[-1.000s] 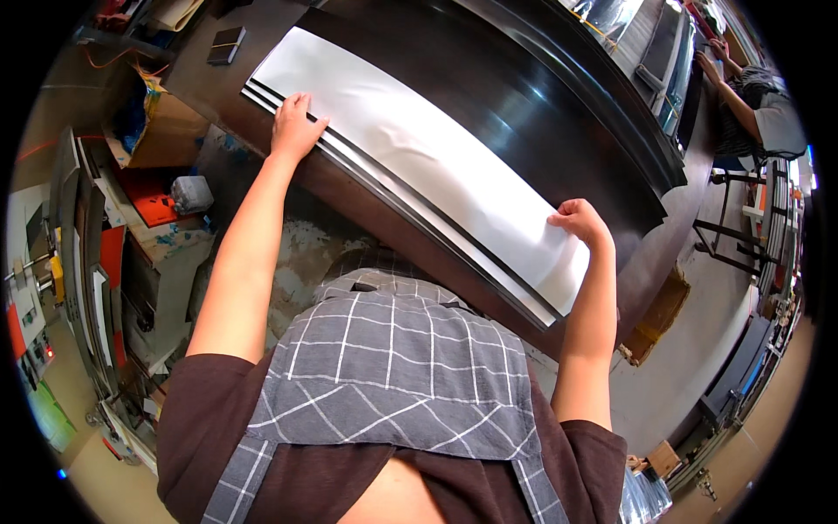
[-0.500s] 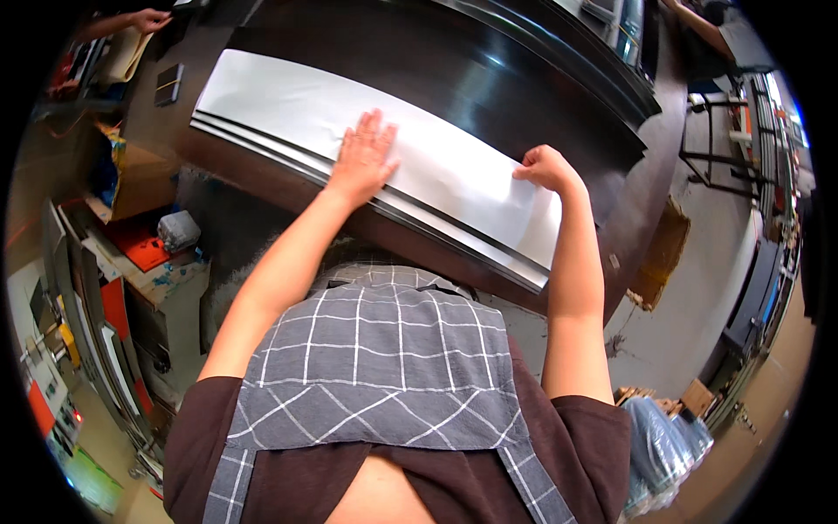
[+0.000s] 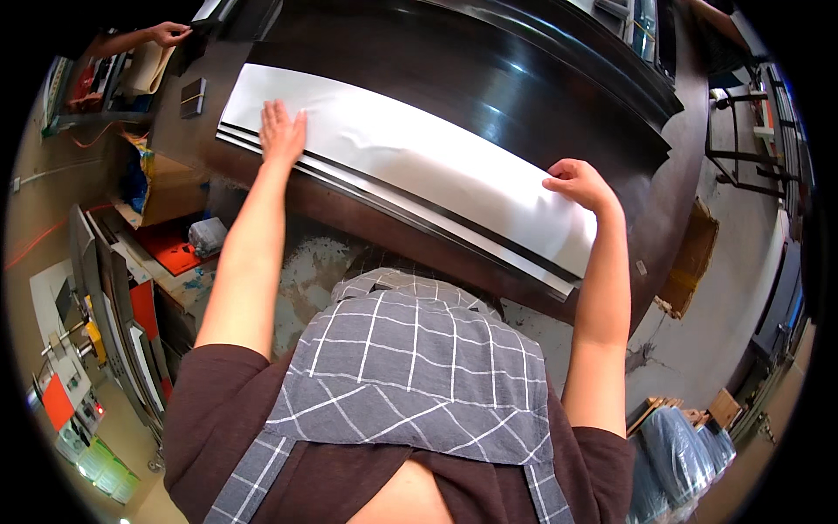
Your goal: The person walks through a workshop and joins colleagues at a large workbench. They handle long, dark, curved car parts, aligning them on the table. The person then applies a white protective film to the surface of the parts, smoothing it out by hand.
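Observation:
A long white sheet [image 3: 375, 131] lies slantwise across the dark table, over black and white strips [image 3: 436, 227] that show along its near edge. My left hand [image 3: 283, 133] rests flat near the sheet's left end, fingers stretched out and together. Low wrinkles show in the white surface just right of it. At the right end, my right hand [image 3: 580, 185] has its fingers curled and its thumb against the sheet's far edge, pinching it. The palm side of that hand is hidden.
Large glossy black sheets [image 3: 489, 79] lie beyond the white one. A small banded dark block [image 3: 193, 98] sits at the table's left. Another person's hand [image 3: 168, 34] shows at upper left. Cardboard boxes [image 3: 170, 188] stand left, and wrapped bundles [image 3: 681, 450] lie lower right.
My left hand has slid left along the white sheet, from about its middle to near its left end. My right hand stays at the far edge. The whole view has shifted slightly.

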{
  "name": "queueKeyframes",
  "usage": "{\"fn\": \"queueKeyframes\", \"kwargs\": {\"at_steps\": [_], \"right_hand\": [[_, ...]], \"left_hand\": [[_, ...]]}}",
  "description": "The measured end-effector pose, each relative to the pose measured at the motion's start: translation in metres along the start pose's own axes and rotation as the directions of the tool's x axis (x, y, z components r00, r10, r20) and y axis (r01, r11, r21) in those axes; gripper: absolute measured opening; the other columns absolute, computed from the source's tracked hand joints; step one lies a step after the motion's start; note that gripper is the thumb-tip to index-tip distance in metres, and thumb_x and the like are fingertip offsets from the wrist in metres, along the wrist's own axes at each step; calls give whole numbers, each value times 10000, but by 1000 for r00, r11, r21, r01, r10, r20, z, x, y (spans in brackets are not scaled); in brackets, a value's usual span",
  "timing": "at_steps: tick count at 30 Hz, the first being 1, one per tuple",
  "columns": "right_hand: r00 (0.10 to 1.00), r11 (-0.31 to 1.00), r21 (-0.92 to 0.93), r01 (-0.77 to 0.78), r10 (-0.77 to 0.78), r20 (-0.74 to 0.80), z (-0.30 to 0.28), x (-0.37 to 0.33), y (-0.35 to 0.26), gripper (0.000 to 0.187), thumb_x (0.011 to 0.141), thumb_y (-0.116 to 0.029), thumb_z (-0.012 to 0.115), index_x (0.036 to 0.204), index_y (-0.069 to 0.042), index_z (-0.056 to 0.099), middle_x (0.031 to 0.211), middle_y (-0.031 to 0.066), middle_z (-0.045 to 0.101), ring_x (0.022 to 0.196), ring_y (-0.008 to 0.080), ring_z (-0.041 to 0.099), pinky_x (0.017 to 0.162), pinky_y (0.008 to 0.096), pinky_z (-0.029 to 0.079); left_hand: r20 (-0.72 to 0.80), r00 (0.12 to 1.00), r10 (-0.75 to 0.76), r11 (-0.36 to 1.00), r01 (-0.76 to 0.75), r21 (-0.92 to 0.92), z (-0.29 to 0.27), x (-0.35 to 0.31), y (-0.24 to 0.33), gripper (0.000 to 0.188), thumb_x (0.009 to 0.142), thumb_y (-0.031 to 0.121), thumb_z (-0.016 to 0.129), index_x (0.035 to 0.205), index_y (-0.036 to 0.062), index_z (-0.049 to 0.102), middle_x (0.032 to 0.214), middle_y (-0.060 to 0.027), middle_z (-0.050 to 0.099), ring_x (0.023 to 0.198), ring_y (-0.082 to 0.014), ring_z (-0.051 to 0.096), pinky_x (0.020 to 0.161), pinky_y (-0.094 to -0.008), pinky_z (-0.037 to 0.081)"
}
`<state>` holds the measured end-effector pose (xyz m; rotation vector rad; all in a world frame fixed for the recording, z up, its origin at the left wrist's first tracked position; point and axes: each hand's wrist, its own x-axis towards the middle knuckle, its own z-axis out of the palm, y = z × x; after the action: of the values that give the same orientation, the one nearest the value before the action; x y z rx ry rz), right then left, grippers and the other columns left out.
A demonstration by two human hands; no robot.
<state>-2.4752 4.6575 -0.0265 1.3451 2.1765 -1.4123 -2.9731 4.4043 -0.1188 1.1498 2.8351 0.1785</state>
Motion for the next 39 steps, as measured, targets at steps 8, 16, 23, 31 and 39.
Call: {"fn": "queueKeyframes", "kwargs": {"at_steps": [8,16,23,31,39], "right_hand": [[856,811,274,-516,491,161,-89,-99,130,273,732,-280,780,801,-44,661,739,43,647,676,133,612,628,251,483],[749,585,801,-129,587,-308,11,-125,132,212,870,-302,663,913,-95,646,765,-29,617,678,63,557,583,197,426],[760,583,745,-323,629,-163,54,-154,125,317,805,-350,729,890,-56,647,695,-41,556,554,54,476,502,186,374],[752,703,658,-269,581,-313,87,-152,125,200,790,-254,754,760,-86,649,689,-20,620,590,60,548,548,209,401],[729,748,624,-226,555,-402,97,-141,153,215,748,-174,755,688,-7,633,631,3,593,567,78,518,552,260,442]], "left_hand": [[10,999,49,998,-50,33,27,8,-20,885,912,642,336,1497,25,91,1567,-188,43,1455,-320,30,1150,-501,69],[1,998,65,996,-65,58,23,9,-21,867,921,641,310,1490,14,123,1562,-197,64,1449,-337,47,1146,-500,88],[15,998,57,995,-58,79,21,9,-17,872,922,642,305,1486,2,128,1559,-202,81,1448,-334,63,1148,-493,99],[8,999,44,998,-44,54,14,5,-11,870,924,630,315,1485,-4,115,1560,-203,61,1449,-334,39,1152,-488,81],[32,988,151,986,-153,68,27,-1,9,773,941,494,402,1481,1,154,1555,-217,70,1440,-358,98,1147,-488,122]]}}
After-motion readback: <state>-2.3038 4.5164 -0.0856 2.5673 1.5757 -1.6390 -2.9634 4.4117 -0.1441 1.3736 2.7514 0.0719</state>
